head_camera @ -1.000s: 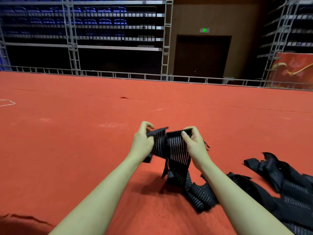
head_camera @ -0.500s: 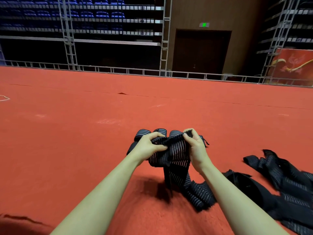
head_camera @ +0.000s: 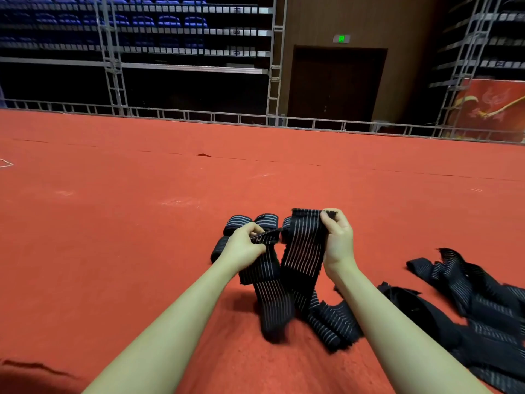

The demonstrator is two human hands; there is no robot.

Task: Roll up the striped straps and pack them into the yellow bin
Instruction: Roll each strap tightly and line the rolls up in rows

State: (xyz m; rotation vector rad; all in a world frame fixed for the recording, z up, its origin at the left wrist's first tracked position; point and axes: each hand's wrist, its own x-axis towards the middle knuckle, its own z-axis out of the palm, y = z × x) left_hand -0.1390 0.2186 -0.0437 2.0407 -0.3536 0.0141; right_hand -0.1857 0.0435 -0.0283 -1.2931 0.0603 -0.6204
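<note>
A black strap with thin white stripes hangs between both hands above the red floor. My right hand pinches its upper end, held up and spread flat. My left hand grips a folded part of the same strap lower and to the left. The strap's free length drops to the floor and trails toward me. Several rolled striped straps lie on the floor just behind my left hand. A loose heap of unrolled straps lies at the right. No yellow bin is in view.
Red carpet floor stretches ahead and to the left. A low metal railing bounds it at the back, with scaffolded blue seating and a dark doorway behind.
My right hand has lifted the strap's end higher and spread it flat. My left hand has dropped lower with its fold. The rolled straps behind have come into view.
</note>
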